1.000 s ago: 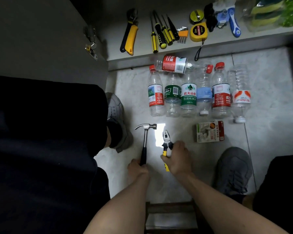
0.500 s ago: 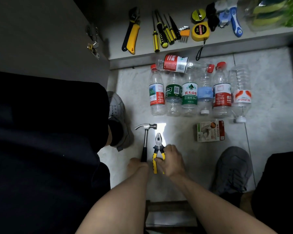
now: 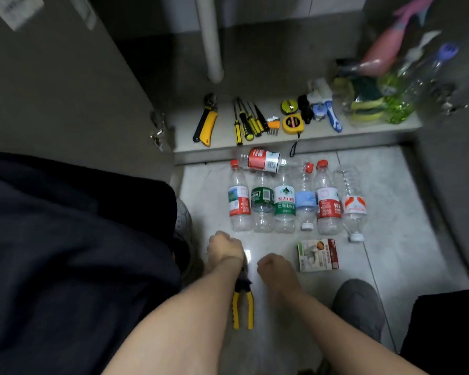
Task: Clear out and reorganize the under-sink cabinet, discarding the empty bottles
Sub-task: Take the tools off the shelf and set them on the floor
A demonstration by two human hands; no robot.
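Several empty clear water bottles (image 3: 284,204) lie side by side on the pale tiled floor, and one more bottle (image 3: 263,159) lies crosswise behind them. My left hand (image 3: 224,246) is curled into a fist just in front of the row, with its palm hidden. My right hand (image 3: 275,266) is a closed fist beside it, and nothing shows in it. Yellow-handled pliers (image 3: 243,307) lie on the floor between my forearms, their jaws tucked under my left wrist. The hammer is out of sight.
A small printed box (image 3: 317,254) lies right of my hands. The cabinet floor (image 3: 255,143) holds an adjustable wrench (image 3: 206,123), screwdrivers (image 3: 248,120), a tape measure (image 3: 293,123), bagged sponges (image 3: 363,104) and a pink bottle (image 3: 385,50). A white pipe (image 3: 210,41) drops inside. The open door (image 3: 65,90) stands left, a grey shoe (image 3: 360,304) right.
My right hand has let go of the pliers, which now lie on the floor. My left hand has moved forward and the hammer has dropped from sight. The view has tilted up into the cabinet.
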